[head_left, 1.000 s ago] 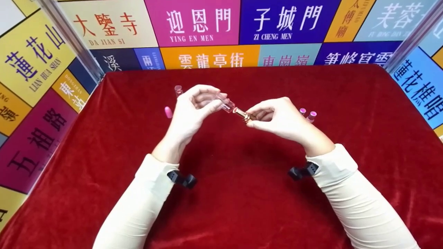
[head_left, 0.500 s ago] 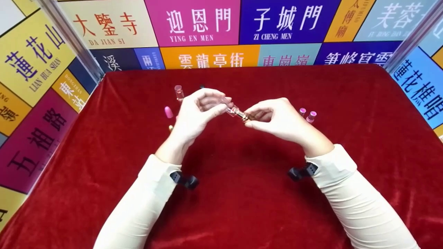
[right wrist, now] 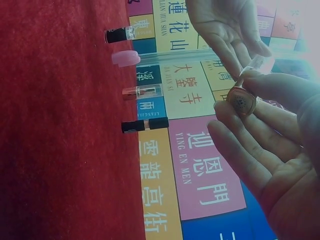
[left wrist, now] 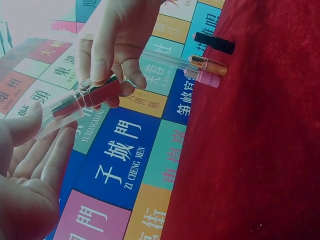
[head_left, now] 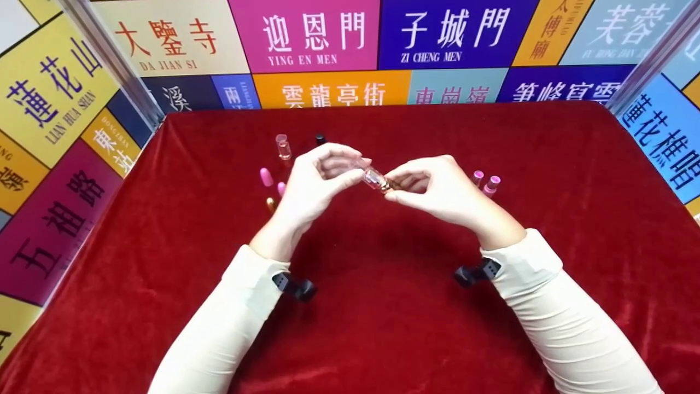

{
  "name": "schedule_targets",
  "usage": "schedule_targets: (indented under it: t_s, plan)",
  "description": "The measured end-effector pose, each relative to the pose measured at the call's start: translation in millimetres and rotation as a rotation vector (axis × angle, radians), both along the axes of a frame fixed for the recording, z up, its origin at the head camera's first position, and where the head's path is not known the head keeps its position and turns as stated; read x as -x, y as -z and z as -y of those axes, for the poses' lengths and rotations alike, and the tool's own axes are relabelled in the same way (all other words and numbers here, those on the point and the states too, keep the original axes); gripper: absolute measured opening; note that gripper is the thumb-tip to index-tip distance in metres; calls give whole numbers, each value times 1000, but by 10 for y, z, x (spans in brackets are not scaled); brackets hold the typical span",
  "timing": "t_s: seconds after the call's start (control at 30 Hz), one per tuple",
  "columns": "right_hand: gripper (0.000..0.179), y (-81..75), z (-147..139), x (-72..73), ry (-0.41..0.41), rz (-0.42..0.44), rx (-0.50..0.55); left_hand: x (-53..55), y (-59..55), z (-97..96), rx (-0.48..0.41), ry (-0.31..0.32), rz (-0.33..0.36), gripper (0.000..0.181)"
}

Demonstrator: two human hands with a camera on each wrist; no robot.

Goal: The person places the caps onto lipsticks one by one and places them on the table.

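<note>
A lipstick is held in the air between the two hands, tilted in the head view. My left hand pinches its clear cap between thumb and fingers. The cap surrounds the lipstick's shiny gold upper part and reaches close to the base; whether it is fully seated I cannot tell. My right hand pinches the base, whose round end faces the right wrist camera. In the left wrist view the base looks dark red.
On the red cloth, left, stand a clear-capped tube, a black-topped tube, pink-topped tubes and a gold-topped one. Two pink-topped tubes stand beyond the right hand. Lettered panels surround the cloth.
My left hand has moved right and slightly down, sliding the clear cap over the lipstick's gold part. The right hand has barely shifted. More tubes behind the left hand have come into sight.
</note>
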State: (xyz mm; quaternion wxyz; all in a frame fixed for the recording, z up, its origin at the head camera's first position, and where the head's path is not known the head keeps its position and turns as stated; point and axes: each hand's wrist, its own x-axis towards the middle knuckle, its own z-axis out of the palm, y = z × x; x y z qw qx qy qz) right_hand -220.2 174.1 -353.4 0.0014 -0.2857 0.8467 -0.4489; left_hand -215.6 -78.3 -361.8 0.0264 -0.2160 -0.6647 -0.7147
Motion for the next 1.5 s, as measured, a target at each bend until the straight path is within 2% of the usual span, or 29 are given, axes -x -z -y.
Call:
schedule_targets:
  t_s: [0.47, 0.93, 1.5]
  plan:
    - [25, 19, 16, -9, 1, 13, 15, -25, 27, -49, -12, 41, 10, 24]
    - [25, 11, 1, 2, -3, 29, 14, -22, 46, -66, 9, 46, -15, 24]
    - [24, 8, 2, -13, 5, 48, 20, -39, 41, -79, 1, 60, 12, 23]
